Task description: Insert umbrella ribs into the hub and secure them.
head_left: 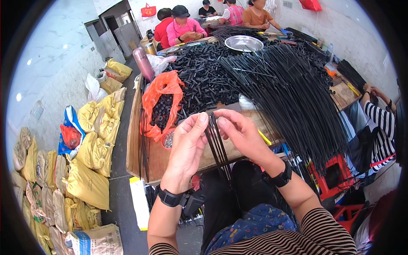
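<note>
Several thin black rods (220, 154) stand nearly upright in front of me, fanned slightly, their lower ends down between my knees. My left hand (188, 144) is closed on them near the top, thumb pressed against the fingers. At the rods' upper ends, my right hand (244, 135) has its thumb and bent fingers drawn together. Whether a small part sits in that pinch is hidden. Just beyond my hands lies a heap of short black plastic pieces (199, 70).
A large bundle of long black rods (293, 97) overhangs the table (159, 163) at right. An orange plastic bag (149, 97) of black parts and a red bowl (168, 139) of small shiny pieces lie left. Yellow sacks (87, 180) line the floor. Other people (185, 32) sit around the table.
</note>
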A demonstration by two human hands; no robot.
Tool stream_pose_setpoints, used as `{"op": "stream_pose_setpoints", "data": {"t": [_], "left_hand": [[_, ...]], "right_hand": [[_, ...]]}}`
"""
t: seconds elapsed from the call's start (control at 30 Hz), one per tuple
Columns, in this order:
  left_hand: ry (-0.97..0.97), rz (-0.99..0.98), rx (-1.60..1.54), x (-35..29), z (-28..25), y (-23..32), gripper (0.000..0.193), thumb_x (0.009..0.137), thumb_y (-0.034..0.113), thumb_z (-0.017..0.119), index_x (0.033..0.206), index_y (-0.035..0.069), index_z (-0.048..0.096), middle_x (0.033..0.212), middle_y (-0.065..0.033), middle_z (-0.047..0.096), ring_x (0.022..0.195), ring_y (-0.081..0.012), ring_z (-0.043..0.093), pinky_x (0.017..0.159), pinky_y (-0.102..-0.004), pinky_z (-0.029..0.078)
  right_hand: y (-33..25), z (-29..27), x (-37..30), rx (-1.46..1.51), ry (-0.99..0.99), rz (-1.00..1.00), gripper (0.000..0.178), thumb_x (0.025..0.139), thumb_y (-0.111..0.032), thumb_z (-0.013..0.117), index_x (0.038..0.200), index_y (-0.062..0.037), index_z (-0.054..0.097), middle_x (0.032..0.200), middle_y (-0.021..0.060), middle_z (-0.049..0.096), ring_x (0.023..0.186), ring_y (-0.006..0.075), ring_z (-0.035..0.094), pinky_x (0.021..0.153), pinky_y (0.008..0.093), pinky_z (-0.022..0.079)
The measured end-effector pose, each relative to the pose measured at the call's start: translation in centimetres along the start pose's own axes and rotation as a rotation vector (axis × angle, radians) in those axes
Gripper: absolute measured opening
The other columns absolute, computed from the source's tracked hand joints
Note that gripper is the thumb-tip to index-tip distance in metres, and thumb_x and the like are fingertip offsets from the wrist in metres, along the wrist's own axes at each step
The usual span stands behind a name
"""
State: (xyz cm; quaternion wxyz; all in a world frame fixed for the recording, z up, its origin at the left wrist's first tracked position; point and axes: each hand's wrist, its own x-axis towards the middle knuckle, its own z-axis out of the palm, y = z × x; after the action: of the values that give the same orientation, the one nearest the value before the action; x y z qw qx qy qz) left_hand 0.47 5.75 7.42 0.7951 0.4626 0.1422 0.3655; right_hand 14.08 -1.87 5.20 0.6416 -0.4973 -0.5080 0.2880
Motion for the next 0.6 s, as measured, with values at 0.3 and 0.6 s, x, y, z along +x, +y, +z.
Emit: {"op": "stream_pose_setpoints", "data": {"t": [0.3,0.6], "left_hand": [[-0.064,0.002,-0.009,0.0,0.3,-0.4,0.021,0.093,0.021,0.059,0.102,0.003,0.058,0.093,-0.0037,0.064,0.084,-0.0091,0.061,0.078,-0.0247,0.05],[-0.022,0.033,0.026,-0.5,1.5,-0.1,0.021,0.092,0.022,0.061,0.101,0.003,0.058,0.093,-0.0033,0.065,0.085,-0.0085,0.061,0.079,-0.0235,0.049]], "right_hand": [[-0.1,0.0,1.1,0.668,-0.017,0.193,0.021,0.092,-0.019,0.06,0.108,-0.0056,0.065,0.089,-0.0011,0.065,0.081,0.0062,0.059,0.069,0.0224,0.048],[-2.1,-0.2,0.9,0.275,0.096,0.021,0.012,0.09,-0.017,0.062,0.095,-0.0059,0.063,0.087,-0.0015,0.064,0.077,0.0041,0.058,0.071,0.0218,0.048]]}}
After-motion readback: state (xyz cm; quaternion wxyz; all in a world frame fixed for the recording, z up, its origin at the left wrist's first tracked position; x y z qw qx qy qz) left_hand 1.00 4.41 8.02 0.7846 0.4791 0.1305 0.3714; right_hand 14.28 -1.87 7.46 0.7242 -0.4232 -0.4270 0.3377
